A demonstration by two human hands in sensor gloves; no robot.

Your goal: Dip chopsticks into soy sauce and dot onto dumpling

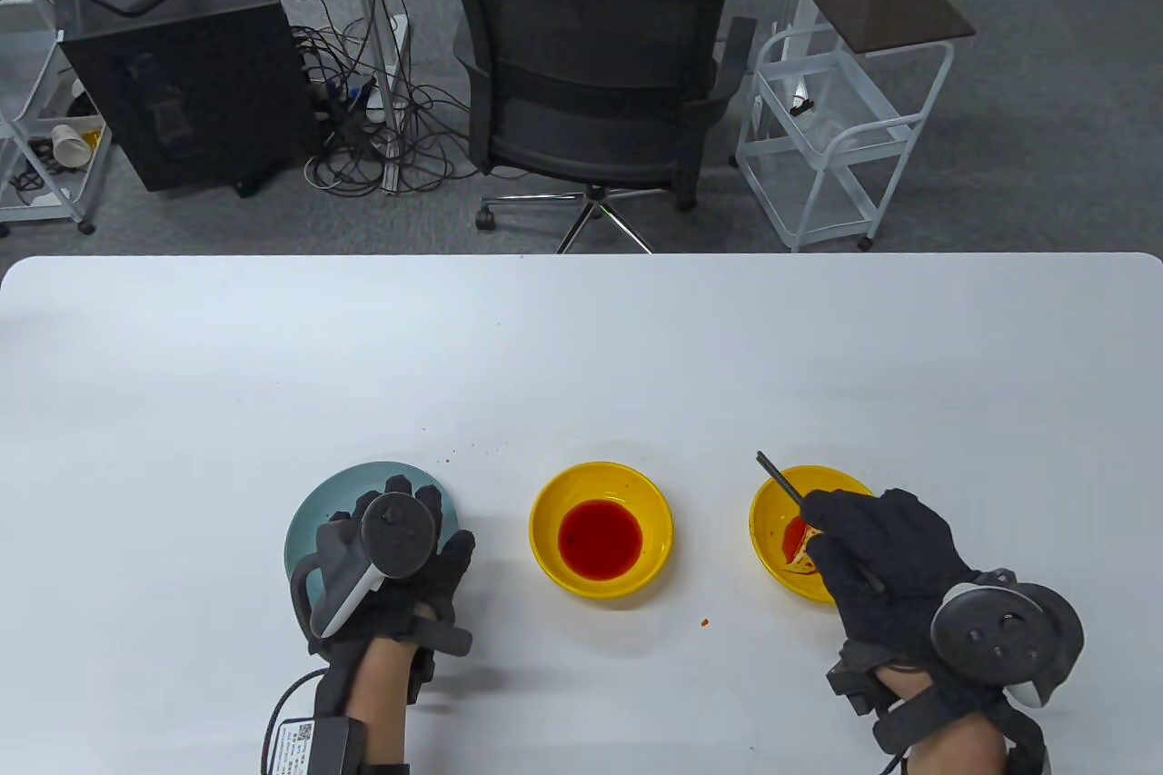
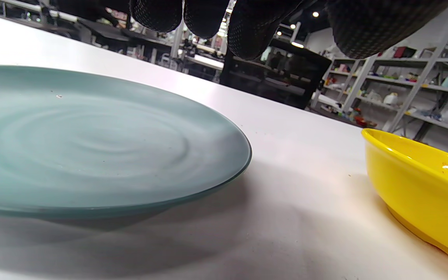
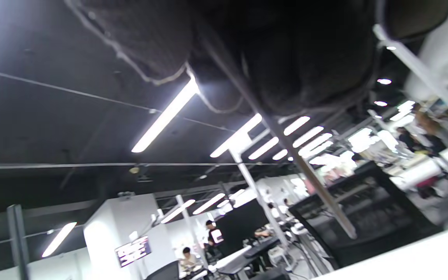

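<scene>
Both chopsticks (image 1: 780,479) jut up-left — right hand (image 1: 877,561) grips.

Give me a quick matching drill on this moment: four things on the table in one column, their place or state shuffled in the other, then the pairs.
Things:
1. round pale teal ceramic plate
2. middle yellow bowl of red sauce
3. right yellow bowl with a sauce-smeared dumpling
4. dark thin chopsticks

Place or state:
A. under the right hand, partly covered
B. stands alone between the other two dishes
C. held by the right hand, upper end sticking out over the bowl's far rim
D. under the left hand, nothing seen on it

Pairs: 1-D, 2-B, 3-A, 4-C
</scene>
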